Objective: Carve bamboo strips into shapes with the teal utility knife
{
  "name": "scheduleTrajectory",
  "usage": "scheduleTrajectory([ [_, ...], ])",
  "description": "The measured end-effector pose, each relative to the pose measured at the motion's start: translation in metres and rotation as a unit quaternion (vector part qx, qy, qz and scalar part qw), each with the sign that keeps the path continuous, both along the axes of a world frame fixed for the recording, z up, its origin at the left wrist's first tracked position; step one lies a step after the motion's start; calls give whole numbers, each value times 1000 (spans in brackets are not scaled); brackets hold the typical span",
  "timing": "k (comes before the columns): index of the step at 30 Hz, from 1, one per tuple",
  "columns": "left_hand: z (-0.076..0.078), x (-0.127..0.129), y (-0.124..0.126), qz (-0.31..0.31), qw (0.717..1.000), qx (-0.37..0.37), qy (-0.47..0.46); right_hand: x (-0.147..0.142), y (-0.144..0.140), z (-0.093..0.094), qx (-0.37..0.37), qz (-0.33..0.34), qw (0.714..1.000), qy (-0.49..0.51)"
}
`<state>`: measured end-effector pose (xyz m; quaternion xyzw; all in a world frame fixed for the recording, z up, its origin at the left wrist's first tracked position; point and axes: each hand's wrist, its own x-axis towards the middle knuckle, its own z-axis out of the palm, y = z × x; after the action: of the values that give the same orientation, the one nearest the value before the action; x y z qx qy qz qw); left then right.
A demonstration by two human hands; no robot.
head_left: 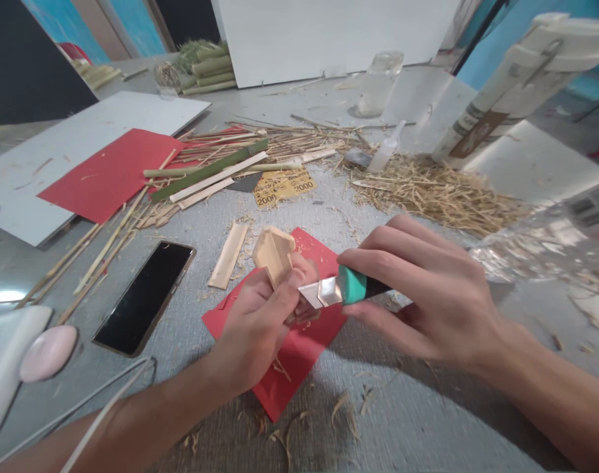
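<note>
Above a red sheet of paper (299, 368), my left hand (260, 315) is closed on a small pale piece of carved wood or bamboo (276, 253) with an angled top. My right hand (422, 289) grips a utility knife (353, 285) with a green collar and dark handle. Its short metal blade points left and reaches the fingers of my left hand; whether it touches the piece is hidden. A flat pale strip (229, 255) lies just left of the piece. Thin shavings are scattered on the red paper and the grey table cloth around it.
A black phone (146, 297) and a pink oval object (48, 353) lie at left, near a white cable (107, 407). Behind are bamboo strips (221, 177), yellow sandpaper (284, 185) and a straw heap (432, 194). A glass jar (379, 85) and clear plastic bottle (536, 246) stand or lie right.
</note>
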<state>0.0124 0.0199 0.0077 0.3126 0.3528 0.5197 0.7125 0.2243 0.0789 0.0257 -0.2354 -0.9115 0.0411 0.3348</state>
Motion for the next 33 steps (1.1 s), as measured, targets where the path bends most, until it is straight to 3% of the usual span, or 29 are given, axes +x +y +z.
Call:
scheduleTrajectory([
  [33,-1,2,1,8,1000,3,5,0,0,0,15,2,1000,-5],
])
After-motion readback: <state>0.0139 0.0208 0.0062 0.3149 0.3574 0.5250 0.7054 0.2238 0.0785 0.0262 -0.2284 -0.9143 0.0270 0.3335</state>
